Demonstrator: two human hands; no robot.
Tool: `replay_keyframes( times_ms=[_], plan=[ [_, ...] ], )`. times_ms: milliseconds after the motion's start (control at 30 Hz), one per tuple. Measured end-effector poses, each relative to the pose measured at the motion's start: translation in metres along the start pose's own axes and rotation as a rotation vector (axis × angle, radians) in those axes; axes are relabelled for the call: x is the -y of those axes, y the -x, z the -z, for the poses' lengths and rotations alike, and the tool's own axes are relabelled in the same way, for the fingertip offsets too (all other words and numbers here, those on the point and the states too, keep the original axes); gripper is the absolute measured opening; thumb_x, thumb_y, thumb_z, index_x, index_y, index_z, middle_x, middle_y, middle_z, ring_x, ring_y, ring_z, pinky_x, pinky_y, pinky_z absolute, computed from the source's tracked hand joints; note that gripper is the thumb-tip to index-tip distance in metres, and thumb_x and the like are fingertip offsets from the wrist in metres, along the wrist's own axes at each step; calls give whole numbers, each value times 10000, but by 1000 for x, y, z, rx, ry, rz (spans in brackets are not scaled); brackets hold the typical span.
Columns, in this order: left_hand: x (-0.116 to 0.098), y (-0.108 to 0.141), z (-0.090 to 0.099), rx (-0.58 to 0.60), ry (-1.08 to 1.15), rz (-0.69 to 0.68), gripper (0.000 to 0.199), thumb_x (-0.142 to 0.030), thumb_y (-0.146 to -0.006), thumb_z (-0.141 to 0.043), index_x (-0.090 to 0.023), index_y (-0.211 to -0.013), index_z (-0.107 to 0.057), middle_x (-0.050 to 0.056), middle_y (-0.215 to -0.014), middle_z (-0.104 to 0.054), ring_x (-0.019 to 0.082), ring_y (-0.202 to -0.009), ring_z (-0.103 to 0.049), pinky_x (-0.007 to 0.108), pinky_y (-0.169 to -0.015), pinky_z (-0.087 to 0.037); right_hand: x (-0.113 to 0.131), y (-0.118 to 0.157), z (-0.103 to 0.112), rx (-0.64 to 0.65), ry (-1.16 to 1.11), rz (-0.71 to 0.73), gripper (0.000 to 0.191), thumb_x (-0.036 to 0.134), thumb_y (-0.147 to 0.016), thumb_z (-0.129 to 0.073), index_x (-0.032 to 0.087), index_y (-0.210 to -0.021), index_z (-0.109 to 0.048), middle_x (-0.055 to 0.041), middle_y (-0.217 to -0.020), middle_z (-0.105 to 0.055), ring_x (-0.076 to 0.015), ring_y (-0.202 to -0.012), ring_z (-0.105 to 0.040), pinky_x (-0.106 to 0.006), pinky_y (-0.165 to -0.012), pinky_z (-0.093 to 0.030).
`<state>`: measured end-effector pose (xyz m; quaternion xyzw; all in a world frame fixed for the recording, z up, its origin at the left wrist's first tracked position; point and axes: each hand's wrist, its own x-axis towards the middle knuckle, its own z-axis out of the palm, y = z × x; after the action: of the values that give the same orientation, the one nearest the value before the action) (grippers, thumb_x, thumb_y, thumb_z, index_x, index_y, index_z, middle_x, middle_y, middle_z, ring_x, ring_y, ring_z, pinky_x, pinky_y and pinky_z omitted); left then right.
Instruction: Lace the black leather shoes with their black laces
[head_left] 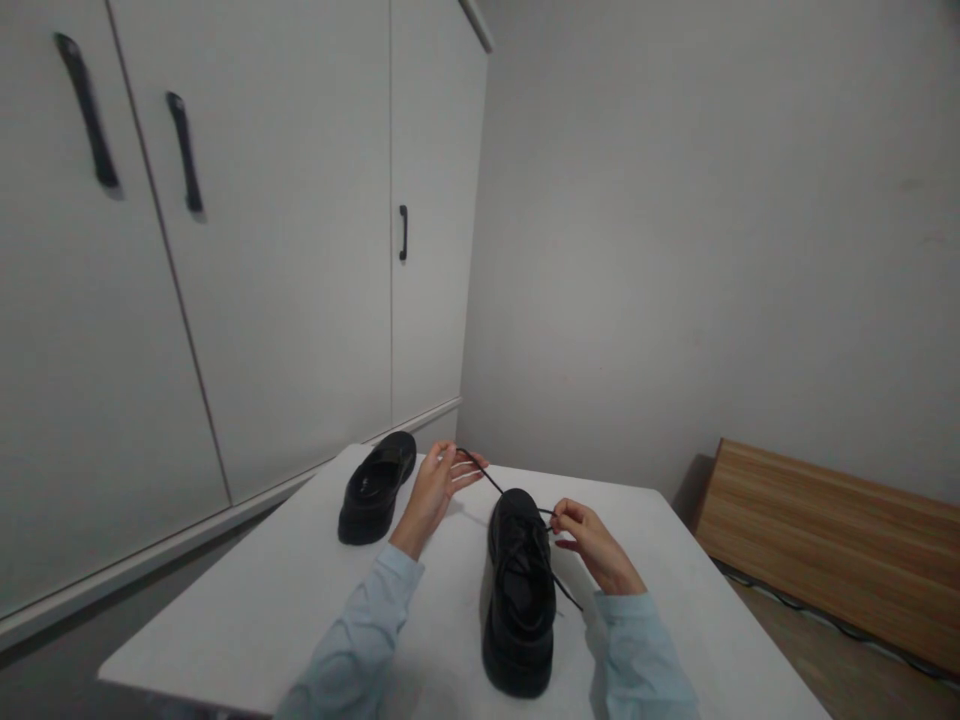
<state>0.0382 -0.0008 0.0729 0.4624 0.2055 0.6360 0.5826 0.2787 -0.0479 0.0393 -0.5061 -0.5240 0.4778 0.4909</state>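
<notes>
A black lace-up shoe [516, 650] rests on the white table with its toe pointing away from me. To its upper left, my left hand [441, 482] pinches a black shoelace [480, 468] between thumb and index finger, the other fingers stretched out. That lace runs down to the front of the shoe. At the shoe's right side, my right hand [589, 540] is closed in a pinch on another stretch of lace. A loose lace end lies on the table below my right hand. Farther left stands a second black shoe [367, 505], apart from my hands.
The white table [285, 620] carries both shoes. White cupboard doors [292, 250] with dark handles rise at the left, and a grey wall [675, 250] stands behind. A wooden panel [832, 540] leans at the right, with a dark cable along its lower edge.
</notes>
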Motion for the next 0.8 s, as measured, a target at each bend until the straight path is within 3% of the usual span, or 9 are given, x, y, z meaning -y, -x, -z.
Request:
replay_keyframes(
  times_ms=[233,367,567,700,800],
  plan=[
    [-12,-4,14,-99,166,-90,283,-390,-779,-650,-196,-848,-457,1,-772,-656,165,-729,-671,380,-741,-555,0,1,-2,26,88,32,92,246,-644,-598,195,-690,-537,30,-698,-531,-127,-673,-514,-227,-599,-410],
    [-21,-5,20,-160,242,-162,296,-372,-736,-701,-183,-822,-489,-28,-702,-598,110,-603,-596,306,-636,-553,1,-3,-4,0,95,181,109,265,-687,-601,196,-766,-573,15,-738,-544,-144,-710,-517,-251,-631,-423],
    [-27,-3,18,-126,263,-204,302,-341,-712,-734,-185,-800,-491,-55,-660,-500,66,-545,-494,205,-555,-476,8,1,-13,83,315,383,144,303,-791,-582,189,-761,-666,-33,-864,-579,-183,-838,-552,-282,-700,-416],
    [-22,-5,19,-119,142,-225,302,-381,-726,-712,-183,-787,-492,-58,-643,-458,49,-509,-424,160,-489,-373,7,2,-19,90,404,420,226,327,-832,-546,197,-729,-699,-37,-856,-535,-180,-821,-545,-286,-683,-415],
    [-15,-7,24,-114,-136,-214,290,-406,-730,-688,-172,-804,-533,-56,-621,-458,57,-499,-401,167,-471,-325,4,-1,-21,46,482,458,239,325,-832,-544,204,-712,-712,-46,-875,-517,-194,-860,-523,-310,-735,-419]
  ],
)
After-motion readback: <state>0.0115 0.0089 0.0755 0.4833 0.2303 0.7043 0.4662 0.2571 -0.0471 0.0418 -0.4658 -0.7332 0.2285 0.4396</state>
